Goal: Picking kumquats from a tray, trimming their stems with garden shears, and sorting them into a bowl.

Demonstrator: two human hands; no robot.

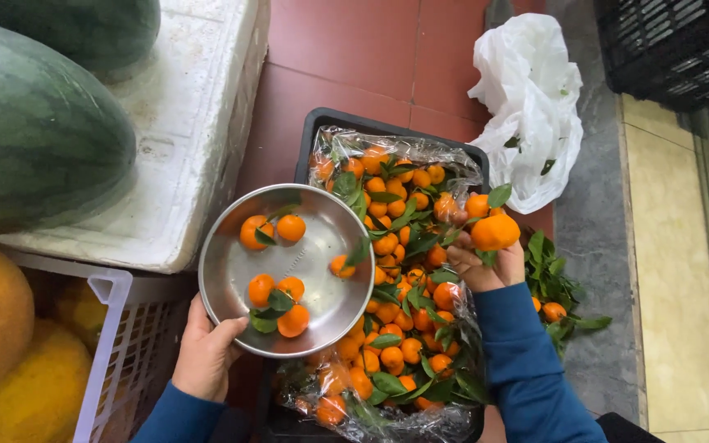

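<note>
- The right hand (pixel 490 264) has its fingers clenched around one orange tangerine (pixel 495 231), lifted just above the right edge of the black crate (pixel 312 135).
- The left hand (pixel 205 354) grips the near rim of a round steel bowl (pixel 231 271), thumb over the edge; the bowl hangs over the crate's left side and holds a handful of leafy tangerines.
- The crate is lined with clear plastic film (pixel 346 141) and filled with small tangerines and green leaves.
- Right of the crate, loose leaves (pixel 553 279) and a stray fruit lie on the floor.
- Beyond the crate's far right corner sits a crumpled white plastic bag (pixel 527 98).
- The floor under the crate is red tile (pixel 346 49); further right run grey stone and pale tile.
- Left of the crate stands a white foam box (pixel 190 123) bearing striped watermelons (pixel 34 131), with a white basket (pixel 108 344) of large yellow fruit nearer.
</note>
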